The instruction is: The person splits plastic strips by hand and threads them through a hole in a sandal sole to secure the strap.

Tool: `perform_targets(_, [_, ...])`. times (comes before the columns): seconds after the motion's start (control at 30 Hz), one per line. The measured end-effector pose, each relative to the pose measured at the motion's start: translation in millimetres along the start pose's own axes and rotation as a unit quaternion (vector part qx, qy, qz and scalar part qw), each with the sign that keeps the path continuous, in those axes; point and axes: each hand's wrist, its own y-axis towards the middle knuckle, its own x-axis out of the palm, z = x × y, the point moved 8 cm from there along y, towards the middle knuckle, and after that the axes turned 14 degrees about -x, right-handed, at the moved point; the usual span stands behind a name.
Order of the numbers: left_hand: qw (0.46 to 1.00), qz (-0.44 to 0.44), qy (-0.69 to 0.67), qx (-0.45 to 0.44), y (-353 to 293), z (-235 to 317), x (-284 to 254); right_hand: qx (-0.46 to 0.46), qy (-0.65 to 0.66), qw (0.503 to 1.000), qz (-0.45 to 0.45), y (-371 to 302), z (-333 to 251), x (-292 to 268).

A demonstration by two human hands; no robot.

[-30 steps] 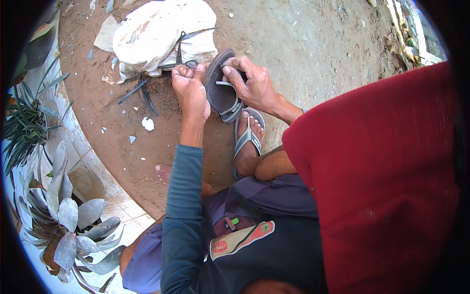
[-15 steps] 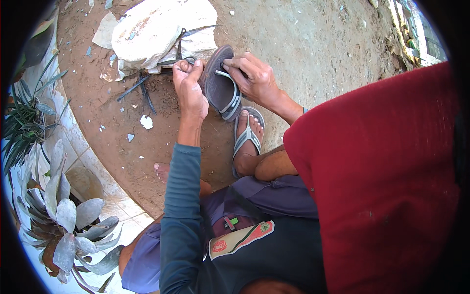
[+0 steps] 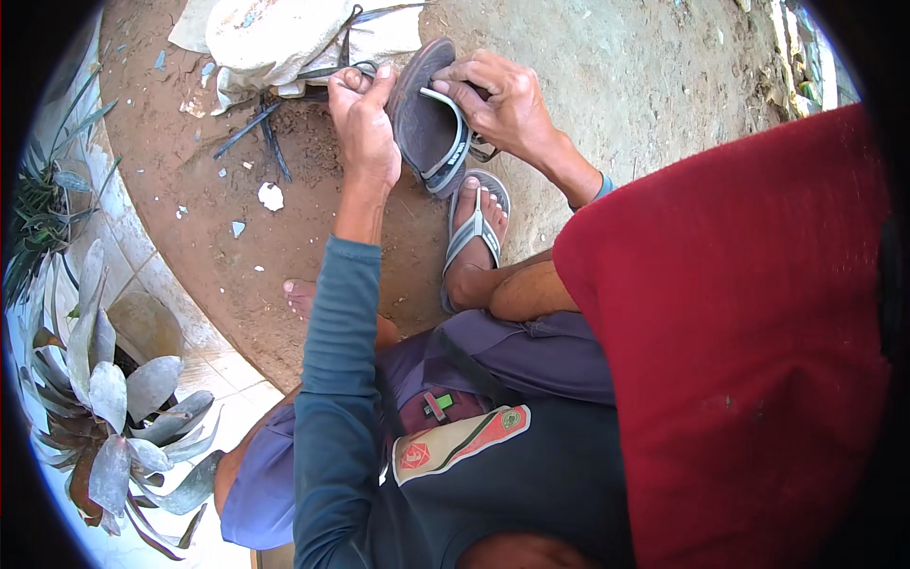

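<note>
A flip-flop with a dark sole and a grey-and-white thong strap is raised between my two hands, its toe end pointing away. My left hand is closed at its left edge, with a thin dark cord looped at the thumb and fingertips. My right hand pinches the flip-flop near the front of its strap; the fingertips partly hide what they grip. A dark loop hangs below that hand. Beneath, the matching flip-flop is on my right foot, and my left foot is bare.
A stuffed white sack lies on the dirt ground at the far left, with dark strips beside it. Pale chips are scattered about. Potted plants stand on the tiled edge at left. Red cloth covers the right side.
The view has shifted, so the sack, feet and hands sit higher in the picture. Both hands keep their hold around the flip-flop, and the dark loop under my right hand shows more.
</note>
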Motion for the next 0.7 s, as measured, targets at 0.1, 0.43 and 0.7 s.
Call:
perform_targets(0.1, [1.0,0.003,0.017,-0.004,2,-2,-2,0.025,0.023,0.999,0.009,0,2,0])
perform_targets(0.43, [0.997,0.011,0.075,0.006,-3,1,0,0.298,0.153,0.941,-0.05,-18,32,20])
perform_targets(0.7, [0.998,-0.061,0.001,0.0,-12,8,10,0.221,0.065,0.972,-0.042,-7,13,13])
